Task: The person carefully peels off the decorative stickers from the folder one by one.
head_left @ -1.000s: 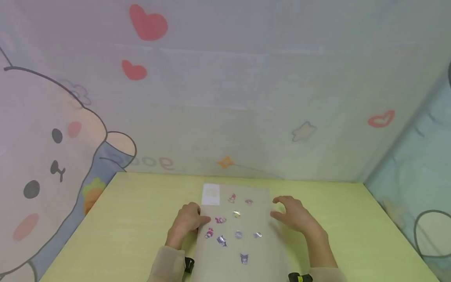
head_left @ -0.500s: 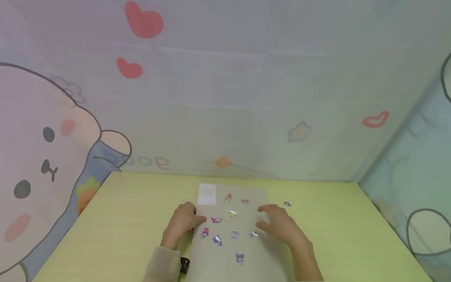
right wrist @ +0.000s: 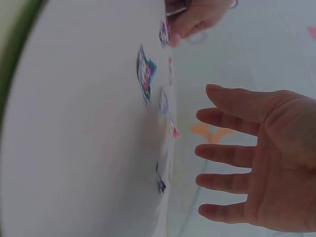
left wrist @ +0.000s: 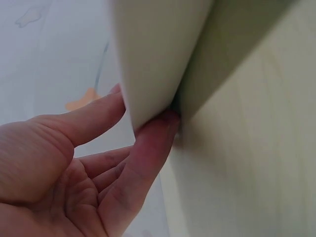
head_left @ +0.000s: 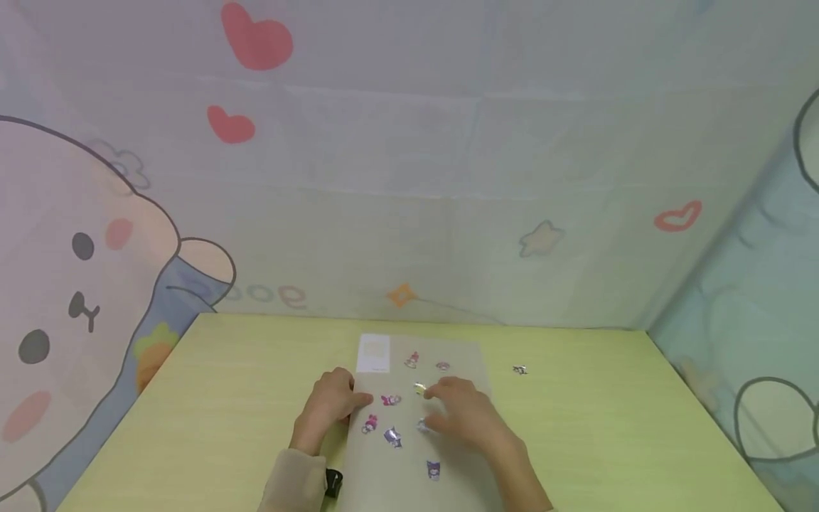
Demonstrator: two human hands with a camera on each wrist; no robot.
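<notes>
Muted light; stickers (head_left: 393,437) glint; the board (left wrist: 153,64) shadows the table (left wrist: 247,163); wrist views soft.

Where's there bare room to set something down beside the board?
Bare table lies left of the left hand, and right of the loose sticker. The middle of the board is crowded, with stickers about and below the right hand.

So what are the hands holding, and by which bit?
The left hand grips the board by its left edge, thumb on top, a finger underneath. The right hand holds nothing.

Beyond a yellow table (head_left: 627,419), a heart-printed backdrop (head_left: 397,149), probably cloth.
</notes>
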